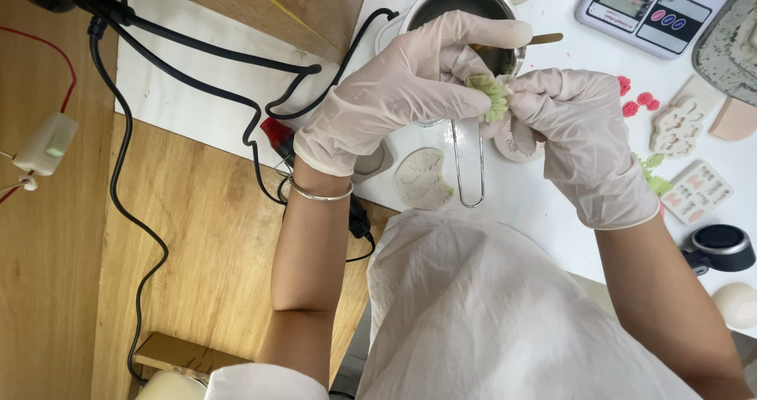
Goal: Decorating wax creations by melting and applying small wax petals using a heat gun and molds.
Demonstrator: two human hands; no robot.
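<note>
While hands [489, 100] pinch a green piece [495, 96], the steel pot [457, 1] seems dark inside.

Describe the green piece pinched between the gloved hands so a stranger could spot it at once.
Start at the round metal pot on the white table. Just below its rim, the gloved left hand and right hand meet, pinching a small, pale green, leaf-shaped ridged piece. Nothing else between the fingertips is green.

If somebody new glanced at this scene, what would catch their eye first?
First, the two gloved hands at the centre: the left hand and right hand together pinch a small pale green leaf-shaped moulded piece just above a round metal pot. Next, the thick black cable looping across the wooden floor on the left, and the small red flower-shaped pieces on the white table to the right.
</note>
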